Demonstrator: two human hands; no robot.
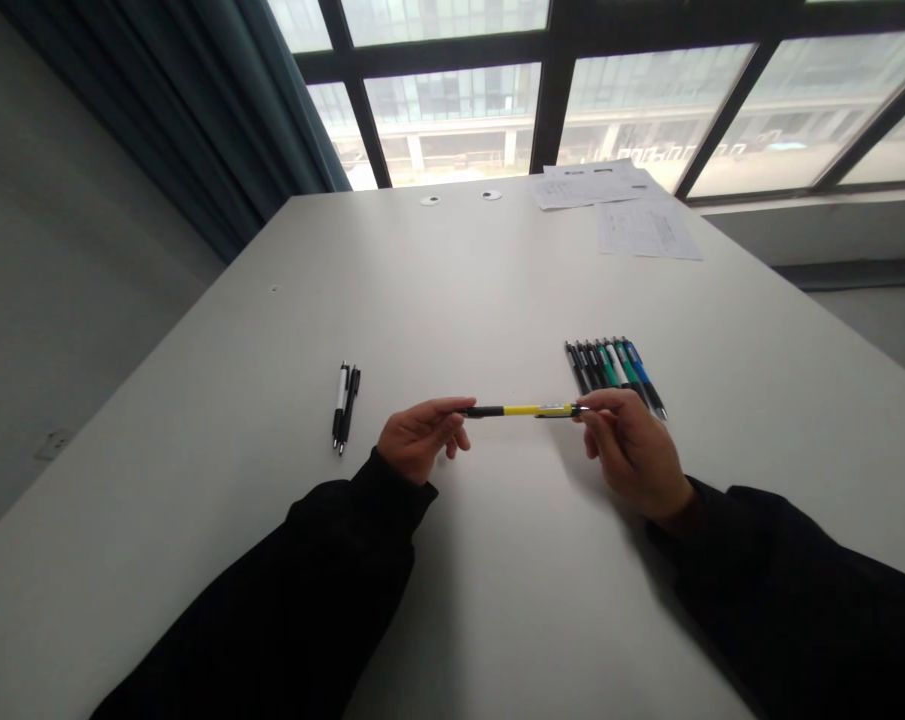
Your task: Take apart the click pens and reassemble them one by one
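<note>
A yellow pen with a black grip lies level between my two hands, above the table. Its black grip end is pinched by the fingers of my left hand. At the clip end, my right hand holds it between thumb and fingers. Left of my left hand, a white-and-black pen and a black pen lie side by side. Beyond my right hand is a row of several pens, black, green, white and blue; my hand hides some of their lower ends.
The white table reaches to the window. Printed papers lie at its far right. Two small white discs with dark marks sit near the far edge. A blue curtain hangs at the left.
</note>
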